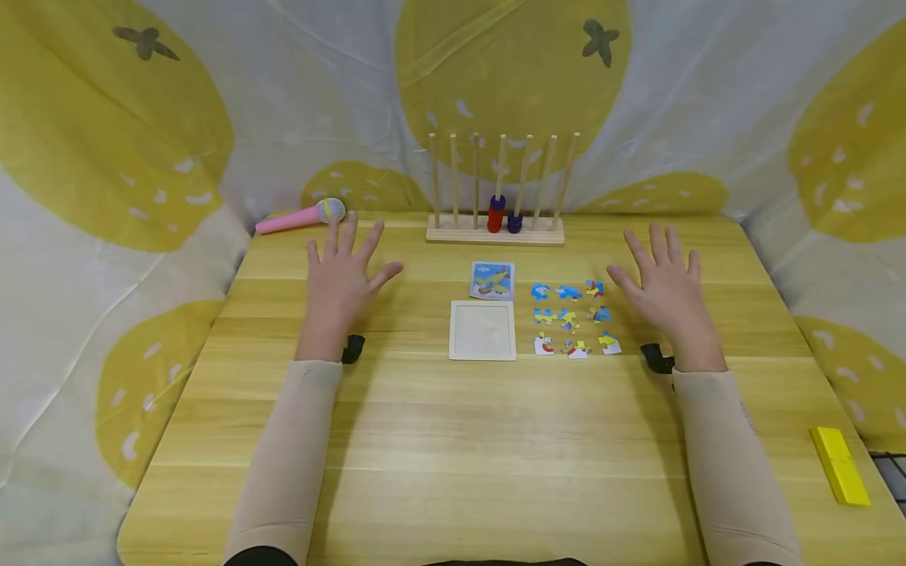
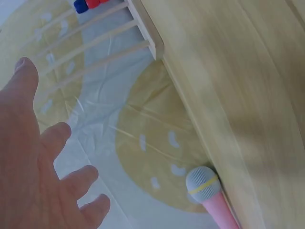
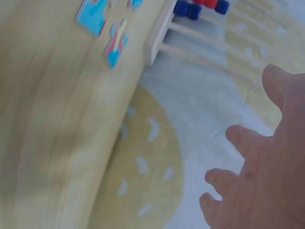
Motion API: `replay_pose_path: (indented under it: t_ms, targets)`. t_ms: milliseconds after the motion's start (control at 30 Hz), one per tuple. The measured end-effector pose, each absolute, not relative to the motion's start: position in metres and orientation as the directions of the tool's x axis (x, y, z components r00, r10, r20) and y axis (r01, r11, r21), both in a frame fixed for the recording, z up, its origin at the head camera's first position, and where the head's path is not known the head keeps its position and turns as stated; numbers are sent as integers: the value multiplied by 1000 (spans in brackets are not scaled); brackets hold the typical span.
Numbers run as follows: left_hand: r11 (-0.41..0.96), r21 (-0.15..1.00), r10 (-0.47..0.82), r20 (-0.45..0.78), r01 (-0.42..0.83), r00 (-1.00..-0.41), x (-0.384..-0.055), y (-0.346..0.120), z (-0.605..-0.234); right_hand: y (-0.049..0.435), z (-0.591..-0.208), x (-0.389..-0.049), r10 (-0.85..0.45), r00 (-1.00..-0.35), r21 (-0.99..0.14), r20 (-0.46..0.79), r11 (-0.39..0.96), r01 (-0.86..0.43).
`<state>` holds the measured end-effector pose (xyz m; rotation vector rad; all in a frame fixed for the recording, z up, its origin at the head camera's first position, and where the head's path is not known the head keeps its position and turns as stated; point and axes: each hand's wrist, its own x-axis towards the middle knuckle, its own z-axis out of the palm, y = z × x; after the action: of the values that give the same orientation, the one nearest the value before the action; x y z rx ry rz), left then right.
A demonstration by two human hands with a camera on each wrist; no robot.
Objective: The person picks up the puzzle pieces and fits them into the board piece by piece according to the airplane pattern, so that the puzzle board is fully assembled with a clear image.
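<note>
My left hand (image 1: pixel 338 277) is held over the left part of the table, fingers spread, holding nothing. On the right, my right hand (image 1: pixel 667 289) has its fingers spread too, with nothing in it. Between the hands lie several loose jigsaw pieces (image 1: pixel 568 317) in rows, closest to the right hand. A pale square puzzle tray (image 1: pixel 484 331) lies left of them, and behind it a small picture card (image 1: pixel 491 281) shows a yellow plane on blue. Beyond the left fingertips rests a pink toy microphone (image 1: pixel 300 216), whose grey head (image 2: pixel 202 183) also shows in the left wrist view.
A wooden rack with upright pegs (image 1: pixel 495 229) stands at the table's back edge, red and dark blue beads on two pegs. A yellow block (image 1: pixel 840 466) lies near the right edge of the wooden table (image 1: pixel 495 456). A patterned curtain (image 1: pixel 340 94) hangs behind.
</note>
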<state>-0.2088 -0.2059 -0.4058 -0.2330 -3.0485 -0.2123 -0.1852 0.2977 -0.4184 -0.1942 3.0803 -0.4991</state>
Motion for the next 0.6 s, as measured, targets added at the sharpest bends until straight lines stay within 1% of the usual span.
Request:
replay_pose_path:
  t_ms: [267, 500, 600]
  targets:
    - [976, 66, 200, 94, 207, -975, -201, -177, -409, 271, -416, -180, -177, -984, -262, 34, 948, -179]
    - [964, -12, 265, 71, 265, -962, -194, -150, -412, 245, -418, -179, -229, -972, -260, 44, 937, -233]
    - [957, -26, 291, 63, 290, -955, -191, -141, -417, 235, -421, -182, -246, -968, -260, 55, 932, -251]
